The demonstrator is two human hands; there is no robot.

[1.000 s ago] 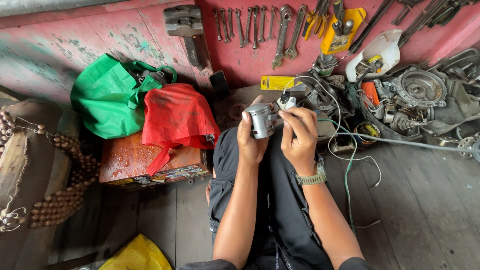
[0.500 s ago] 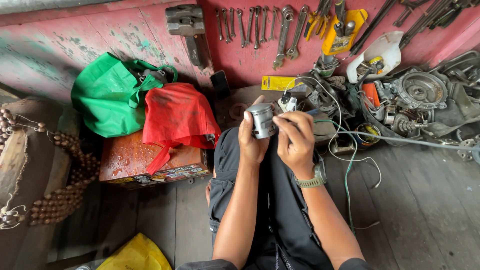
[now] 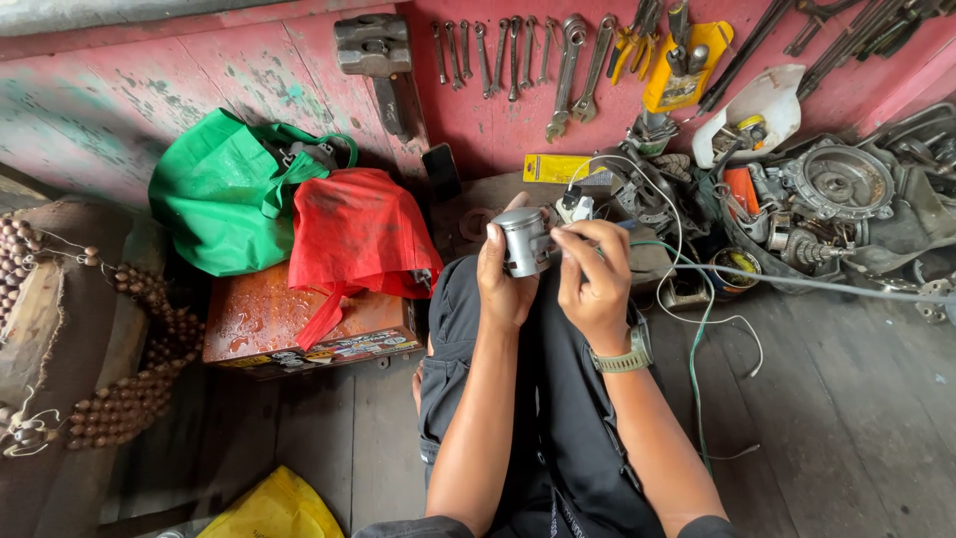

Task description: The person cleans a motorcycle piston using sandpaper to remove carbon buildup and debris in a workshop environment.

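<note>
Above the lap, near the middle of the view, a left hand (image 3: pixel 506 284) is gripping a piston (image 3: pixel 524 241), a short grey metal cylinder. Its fingers are curling round the piston's left and near side, with the thumb lying up the left edge, so the piston is sitting at the top of the closed grip, its right flank left bare. Just to the right, a right hand (image 3: pixel 594 284) is pinching its fingertips (image 3: pixel 564 239) together against the piston's right edge; whether anything small is being held in that pinch cannot be told. A watch (image 3: pixel 621 360) is circling the right wrist.

Beyond the hands, a white part (image 3: pixel 575 206) is trailing a wire (image 3: pixel 687 289) across the wooden floor (image 3: pixel 827 418). Far right, an engine housing (image 3: pixel 836 184) is lying among loose parts. Spanners (image 3: pixel 518 55) are hanging along the red wall (image 3: pixel 249 90) at the far side. To the left, a green bag (image 3: pixel 224 194) and a red bag (image 3: pixel 354 234) are resting on a rusty box (image 3: pixel 269 329), with a bead string (image 3: pixel 119 399) farther left and a yellow bag (image 3: pixel 274 508) near.
</note>
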